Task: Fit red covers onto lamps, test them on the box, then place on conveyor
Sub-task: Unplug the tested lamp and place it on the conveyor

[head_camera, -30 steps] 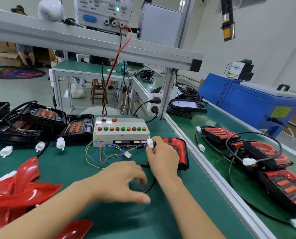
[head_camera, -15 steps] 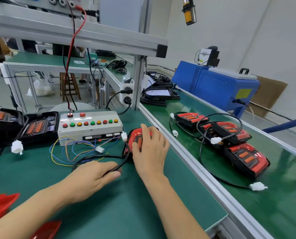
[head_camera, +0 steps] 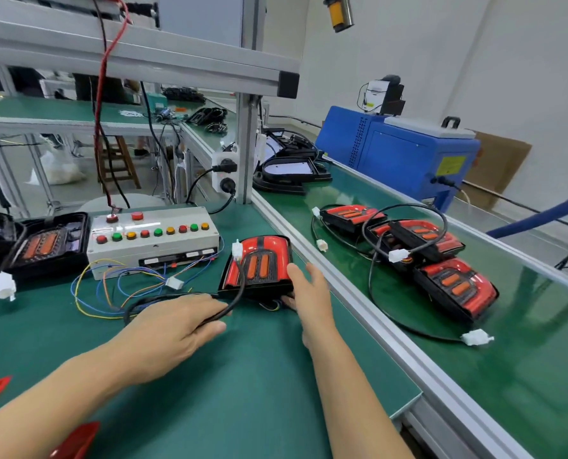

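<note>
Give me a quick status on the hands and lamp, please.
Left hand holds the cable. Right hand grips the lamp, unplugged beside the box. Three lamps already on conveyor.

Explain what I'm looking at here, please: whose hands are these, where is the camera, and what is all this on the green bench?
There is no robot here. A person wears one camera on the head, so you look down along their arms. The right hand grips the near right corner of a lamp with its red cover fitted. The left hand holds that lamp's black cable, whose white plug lies on the lamp, not plugged in. Behind stands the test box, a grey case with coloured buttons and loose coloured wires. To its left lie lamps without covers. Spare red covers show at the bottom left. On the right runs the green conveyor, already carrying three finished lamps with their cables.
</note>
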